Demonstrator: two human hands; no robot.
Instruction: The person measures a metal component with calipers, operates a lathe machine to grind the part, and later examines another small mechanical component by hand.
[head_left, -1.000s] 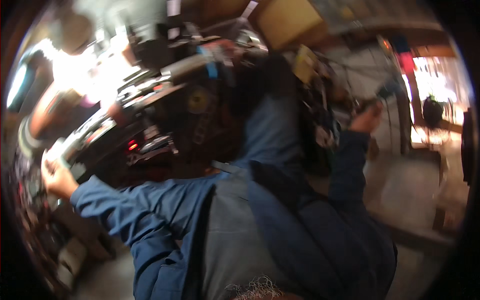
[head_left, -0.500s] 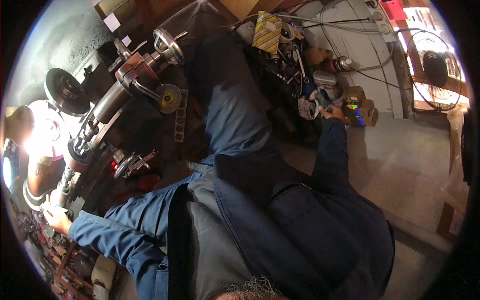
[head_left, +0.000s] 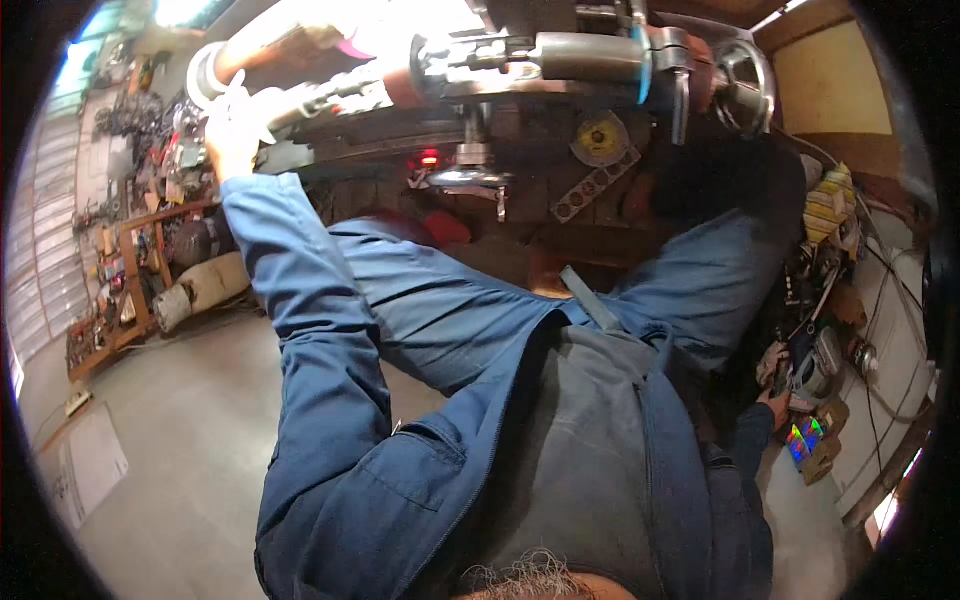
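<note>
Along the top runs a lathe-like machine (head_left: 590,60) with a metal shaft and a bright handwheel (head_left: 745,90) at its right end. My left hand (head_left: 232,135) is at the machine's left end, against a pale cylindrical part (head_left: 290,108). Its fingers look stretched and spread, though glare washes out their edges. Far to the right, my right hand (head_left: 774,404) reaches into a heap of tools and small items. Its fingers are curled at a small dark object that I cannot make out. Beside it lie a grey case-like item (head_left: 820,365) and a shiny rainbow-patterned box (head_left: 803,438).
Below the machine hang a smaller handwheel (head_left: 470,178) and a perforated metal strip (head_left: 595,185). A yellow patterned packet (head_left: 830,203) tops the right-hand heap. At left stand a wooden rack of parts (head_left: 125,265) and a pale cylinder (head_left: 205,293). A white sheet (head_left: 92,465) lies on the floor.
The view has swung left, so the machine now spans the top and the tool heap sits at the right edge. Both hands stay at about the same places on their things.
</note>
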